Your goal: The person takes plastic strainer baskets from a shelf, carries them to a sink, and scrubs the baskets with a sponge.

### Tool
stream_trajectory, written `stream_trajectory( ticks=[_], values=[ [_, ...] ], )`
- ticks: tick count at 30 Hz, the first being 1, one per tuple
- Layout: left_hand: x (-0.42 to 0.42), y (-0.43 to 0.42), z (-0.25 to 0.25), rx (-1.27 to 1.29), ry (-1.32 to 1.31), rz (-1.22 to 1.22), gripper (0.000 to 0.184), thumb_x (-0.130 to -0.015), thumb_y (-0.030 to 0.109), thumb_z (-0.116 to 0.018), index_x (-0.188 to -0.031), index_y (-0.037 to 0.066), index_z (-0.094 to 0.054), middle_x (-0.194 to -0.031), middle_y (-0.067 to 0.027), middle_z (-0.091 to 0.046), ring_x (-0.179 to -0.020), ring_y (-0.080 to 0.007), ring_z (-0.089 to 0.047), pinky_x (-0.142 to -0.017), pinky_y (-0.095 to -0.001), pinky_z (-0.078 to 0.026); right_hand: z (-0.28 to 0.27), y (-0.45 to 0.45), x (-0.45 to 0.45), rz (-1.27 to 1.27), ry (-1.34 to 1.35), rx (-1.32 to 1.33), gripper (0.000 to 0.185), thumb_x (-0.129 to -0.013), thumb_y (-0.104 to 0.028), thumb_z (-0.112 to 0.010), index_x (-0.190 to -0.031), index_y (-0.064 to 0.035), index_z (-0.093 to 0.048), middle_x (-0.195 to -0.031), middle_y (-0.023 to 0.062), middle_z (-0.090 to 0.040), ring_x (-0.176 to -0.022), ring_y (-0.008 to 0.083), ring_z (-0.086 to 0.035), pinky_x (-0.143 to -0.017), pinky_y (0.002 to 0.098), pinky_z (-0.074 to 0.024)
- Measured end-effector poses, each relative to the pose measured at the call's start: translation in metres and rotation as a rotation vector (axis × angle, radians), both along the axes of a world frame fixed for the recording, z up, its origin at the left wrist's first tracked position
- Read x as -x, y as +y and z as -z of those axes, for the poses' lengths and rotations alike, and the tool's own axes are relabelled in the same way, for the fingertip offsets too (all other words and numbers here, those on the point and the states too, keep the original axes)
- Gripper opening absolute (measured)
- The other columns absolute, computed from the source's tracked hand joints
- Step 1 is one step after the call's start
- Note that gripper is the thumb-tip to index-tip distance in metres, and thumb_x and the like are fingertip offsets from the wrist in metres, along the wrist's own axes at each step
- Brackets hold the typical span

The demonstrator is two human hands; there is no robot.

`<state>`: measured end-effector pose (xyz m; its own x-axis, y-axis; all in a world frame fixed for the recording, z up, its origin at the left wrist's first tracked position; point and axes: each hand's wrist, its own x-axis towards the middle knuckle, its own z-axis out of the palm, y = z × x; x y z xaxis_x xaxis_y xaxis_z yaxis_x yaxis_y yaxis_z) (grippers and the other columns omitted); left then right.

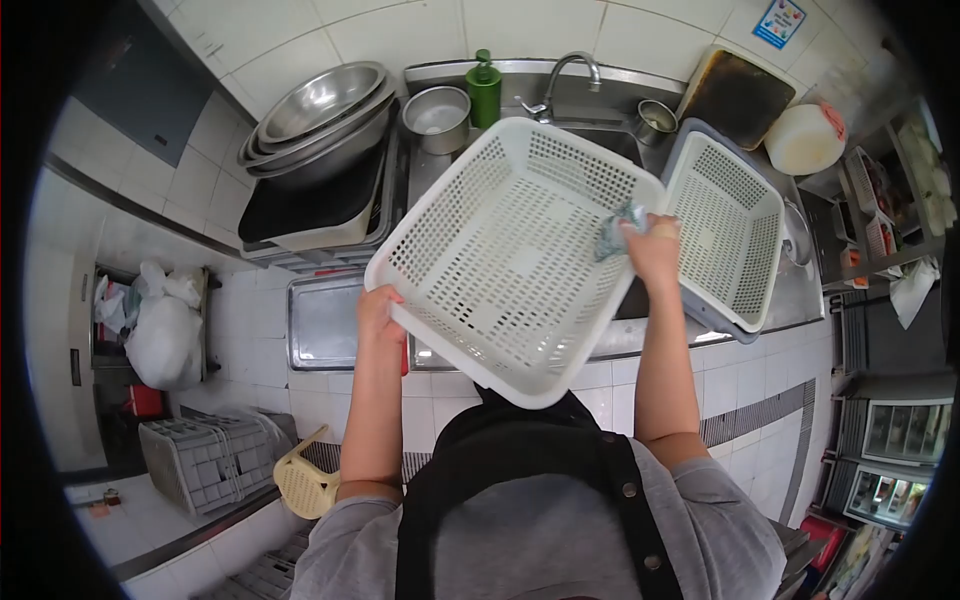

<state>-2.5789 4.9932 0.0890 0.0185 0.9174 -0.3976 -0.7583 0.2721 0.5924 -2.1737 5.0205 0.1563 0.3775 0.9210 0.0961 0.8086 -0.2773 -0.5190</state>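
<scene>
A large white perforated plastic basket point(480, 250) is held tilted above the sink's front edge, its open side facing me. My left hand point(378, 315) is closed around its rim at the lower left. My right hand point(655, 245) grips a crumpled grey-green dishcloth point(620, 232) against the inside of the basket's right wall. Just right of that hand, a second white perforated basket point(728, 225) rests in a grey tub point(690, 130). The large basket hides much of the sink point(610, 140).
Behind the basket are a faucet point(575, 62), a green pump bottle point(484, 90) and a metal pot point(437, 118). Stacked steel bowls point(320, 105) stand left. A blackened tray point(738, 98) and white jug point(805, 138) are right. A yellow stool point(305, 478) stands on the floor.
</scene>
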Motion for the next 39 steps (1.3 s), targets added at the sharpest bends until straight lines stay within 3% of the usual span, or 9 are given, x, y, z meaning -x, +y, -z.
stream_trajectory(
  ticks=[12, 15, 18, 21, 24, 28, 32, 34, 39],
  values=[
    [0.014, -0.051, 0.104, 0.095, 0.102, -0.325, 0.06, -0.06, -0.012, -0.044, -0.119, -0.007, -0.05, -0.112, -0.0205, -0.059, -0.1, -0.0346, -0.061, -0.084, -0.0428, -0.053, 0.136, 0.002, 0.171, -0.589, 0.012, 0.142, 0.048, -0.086, -0.012, -0.052, -0.131, -0.0006, -0.039, -0.136, 0.0301, -0.039, -0.127, 0.048, -0.036, -0.103, 0.0561, -0.0323],
    [-0.006, -0.051, 0.091, 0.181, 0.46, -0.456, 0.053, -0.067, -0.011, -0.047, -0.12, -0.007, -0.05, -0.112, -0.0212, -0.059, -0.099, -0.0345, -0.061, -0.085, -0.041, -0.051, 0.154, -0.05, 0.218, -0.941, -0.362, 0.291, 0.062, -0.086, -0.009, -0.048, -0.144, -0.0018, -0.025, -0.145, 0.0347, -0.022, -0.132, 0.0501, -0.031, -0.106, 0.0509, -0.0338],
    [-0.009, -0.052, 0.064, -0.09, 1.758, -0.602, 0.049, -0.072, -0.009, -0.049, -0.121, -0.003, -0.05, -0.105, -0.021, -0.061, -0.1, -0.039, -0.06, -0.09, -0.042, -0.048, 0.186, -0.042, 0.217, -1.315, -0.462, 0.053, 0.057, -0.088, -0.012, -0.049, -0.142, -0.0063, -0.033, -0.151, 0.0269, -0.018, -0.141, 0.0428, -0.016, -0.112, 0.0522, -0.0247],
    [-0.007, -0.048, 0.039, 0.087, 1.945, -0.079, 0.049, -0.075, -0.005, -0.059, -0.123, 0.0, -0.048, -0.103, -0.0241, -0.062, -0.1, -0.0423, -0.06, -0.086, -0.0455, -0.048, 0.165, 0.037, 0.188, -1.682, -0.432, 0.152, 0.054, -0.089, -0.011, -0.048, -0.141, -0.0077, -0.035, -0.152, 0.0236, -0.021, -0.14, 0.0392, -0.024, -0.112, 0.0444, -0.0274],
    [0.004, -0.034, 0.043, 0.236, 1.855, 0.073, 0.049, -0.075, 0.005, -0.069, -0.121, 0.001, -0.049, -0.099, -0.0242, -0.064, -0.095, -0.0417, -0.061, -0.079, -0.0479, -0.048, 0.162, 0.131, 0.168, -1.168, 0.299, 0.337, 0.048, -0.094, -0.022, -0.042, -0.138, -0.0035, -0.039, -0.149, 0.0217, -0.028, -0.135, 0.0352, -0.032, -0.113, 0.0404, -0.0265],
    [0.008, -0.029, 0.047, 0.271, 1.881, 0.156, 0.046, -0.08, 0.015, -0.07, -0.118, 0.0, -0.05, -0.091, -0.0231, -0.065, -0.09, -0.0408, -0.063, -0.074, -0.0487, -0.049, 0.218, 0.159, 0.189, -0.596, 0.263, -0.062, 0.044, -0.097, -0.026, -0.04, -0.131, 0.002, -0.044, -0.141, 0.0269, -0.034, -0.134, 0.037, -0.033, -0.113, 0.0445, -0.0259],
    [0.002, -0.021, 0.042, 0.31, 1.872, 0.125, 0.048, -0.083, 0.019, -0.067, -0.124, 0.001, -0.051, -0.09, -0.0234, -0.065, -0.089, -0.0404, -0.064, -0.074, -0.049, -0.05, 0.255, 0.048, 0.24, -1.291, -0.376, -0.2, 0.051, -0.089, -0.008, -0.044, -0.136, 0.0082, -0.031, -0.139, 0.0367, -0.03, -0.134, 0.0495, -0.025, -0.114, 0.0458, -0.0236],
    [0.005, -0.027, 0.05, 0.278, 1.853, 0.129, 0.046, -0.083, 0.02, -0.066, -0.122, 0.0, -0.052, -0.09, -0.0239, -0.065, -0.088, -0.0413, -0.064, -0.073, -0.0495, -0.05, 0.179, 0.039, 0.238, -1.294, -0.187, 0.051, 0.05, -0.088, -0.007, -0.045, -0.134, 0.0082, -0.033, -0.138, 0.0359, -0.031, -0.13, 0.0494, -0.031, -0.11, 0.0463, -0.0303],
    [0.017, -0.027, 0.063, 0.177, 1.834, 0.122, 0.042, -0.084, 0.021, -0.065, -0.119, 0.0, -0.055, -0.091, -0.0241, -0.066, -0.086, -0.042, -0.064, -0.073, -0.0502, -0.05, 0.226, 0.188, 0.243, -1.043, -0.204, 0.057, 0.04, -0.092, -0.009, -0.039, -0.13, -0.0003, -0.044, -0.127, 0.0298, -0.048, -0.112, 0.0389, -0.052, -0.093, 0.0436, -0.0456]
  ],
)
